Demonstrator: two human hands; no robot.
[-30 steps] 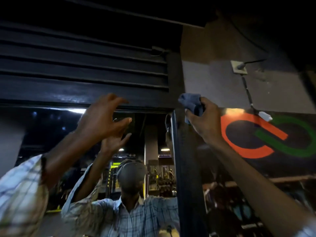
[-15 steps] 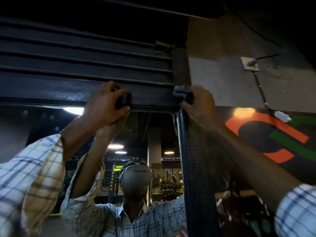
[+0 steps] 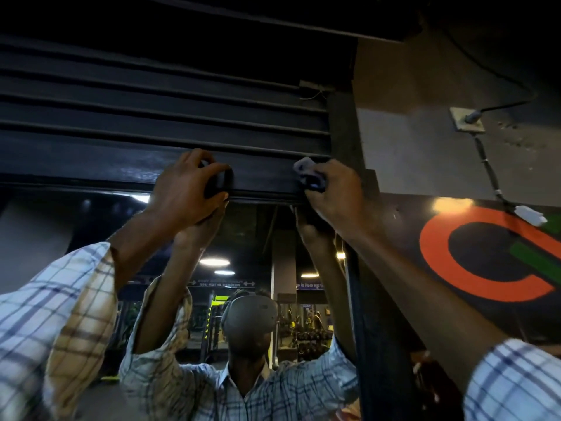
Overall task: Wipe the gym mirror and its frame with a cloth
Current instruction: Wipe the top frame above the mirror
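The gym mirror [image 3: 100,238] fills the lower left and reflects my raised arms and checked shirt. Its black frame has a top bar [image 3: 91,170] and a right upright [image 3: 368,344]. My right hand [image 3: 332,189] grips a small grey-blue cloth [image 3: 305,170] against the top bar, near the frame's upper right corner. My left hand [image 3: 188,189] is raised a little to the left, its fingers curled over the top bar's lower edge.
Dark horizontal slats [image 3: 151,95] run above the top bar. Right of the upright is a wall with an orange and green painted logo [image 3: 473,253]. A cable [image 3: 488,168] runs down it from a small wall plate [image 3: 466,120].
Both hands rose from in front of the glass to the top bar. The right hand carried the cloth left from the upright onto the bar; the left hand closed over the bar's edge.
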